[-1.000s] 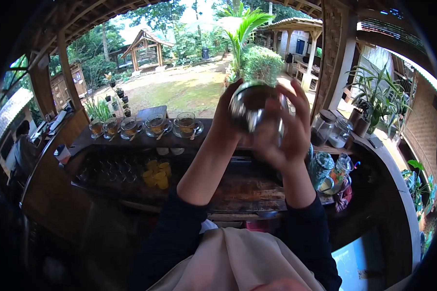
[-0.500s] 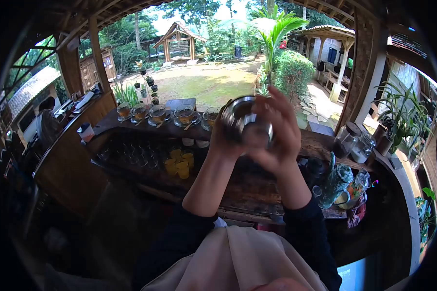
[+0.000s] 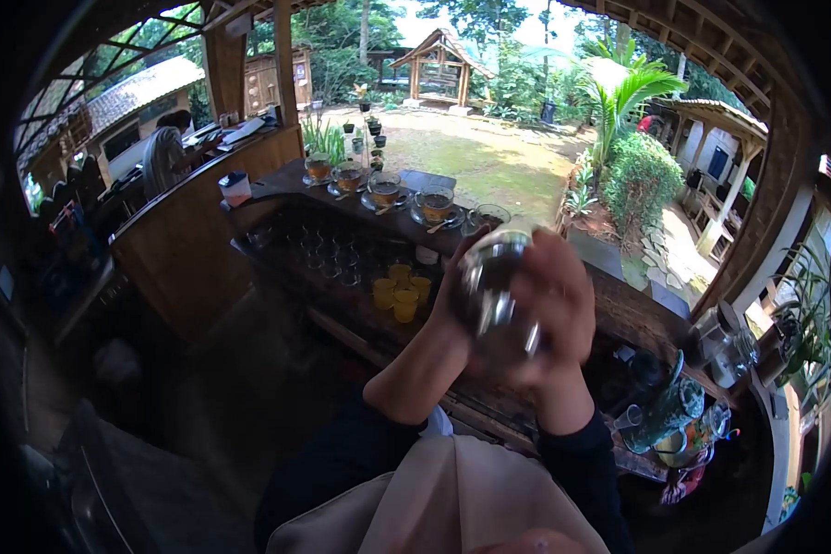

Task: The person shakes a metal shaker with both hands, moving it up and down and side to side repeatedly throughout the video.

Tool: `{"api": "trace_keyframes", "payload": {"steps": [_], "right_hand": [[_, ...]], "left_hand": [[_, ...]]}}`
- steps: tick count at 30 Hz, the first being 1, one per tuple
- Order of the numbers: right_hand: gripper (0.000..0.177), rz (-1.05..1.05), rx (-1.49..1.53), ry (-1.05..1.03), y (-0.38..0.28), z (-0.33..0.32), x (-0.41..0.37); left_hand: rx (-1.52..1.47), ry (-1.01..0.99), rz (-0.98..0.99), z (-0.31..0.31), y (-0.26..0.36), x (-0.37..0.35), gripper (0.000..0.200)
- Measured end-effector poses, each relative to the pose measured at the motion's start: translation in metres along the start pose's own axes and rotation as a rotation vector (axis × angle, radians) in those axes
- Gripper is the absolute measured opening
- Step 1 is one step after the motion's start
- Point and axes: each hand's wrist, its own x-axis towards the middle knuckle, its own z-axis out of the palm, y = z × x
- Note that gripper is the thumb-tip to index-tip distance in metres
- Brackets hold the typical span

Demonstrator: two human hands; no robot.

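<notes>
A shiny, silvery round container (image 3: 497,282), blurred by motion, is held up in front of me over the wooden counter. My left hand (image 3: 454,309) grips its left side. My right hand (image 3: 561,300) is wrapped round its right side with fingers bent, and motion smears them. Just behind the hands stands a glass cup (image 3: 486,218) at the end of a row. Farther left in that row, a glass cup of amber drink (image 3: 433,205) sits on a saucer with a small wooden stick or spoon.
Several yellow cups (image 3: 404,302) and clear glasses (image 3: 328,258) stand on the lower counter to the left. Rightward are a green speckled pitcher (image 3: 669,411), glass jars (image 3: 728,355) and potted plants. A person (image 3: 163,152) is by the far-left counter (image 3: 203,198).
The view has swung left, so the counter and garden appear farther right. Both hands still hold the container, now lower and slightly right in view, with its tilt changed.
</notes>
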Motion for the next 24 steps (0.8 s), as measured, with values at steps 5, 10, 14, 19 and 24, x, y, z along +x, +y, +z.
{"api": "trace_keyframes", "payload": {"steps": [5,10,14,19,24], "right_hand": [[0.033,-0.594,0.126,0.152,-0.021,0.029,-0.023],[0.047,0.236,0.146,-0.006,0.030,0.054,-0.030],[0.050,0.150,0.151,-0.057,-0.002,0.032,-0.022],[0.024,-0.341,0.397,0.613,-0.048,0.071,-0.016],[0.047,-0.080,0.232,-0.161,0.016,0.022,-0.033]], "left_hand": [[-0.053,-0.556,0.046,0.011,-0.004,-0.035,0.076],[-0.190,-0.158,0.060,-0.040,0.026,-0.017,0.057],[0.002,-0.034,0.035,-0.036,0.027,-0.037,0.051],[0.308,-0.542,0.228,0.014,0.016,-0.067,0.076],[-0.202,-0.188,-0.102,-0.033,0.041,-0.037,0.049]]}}
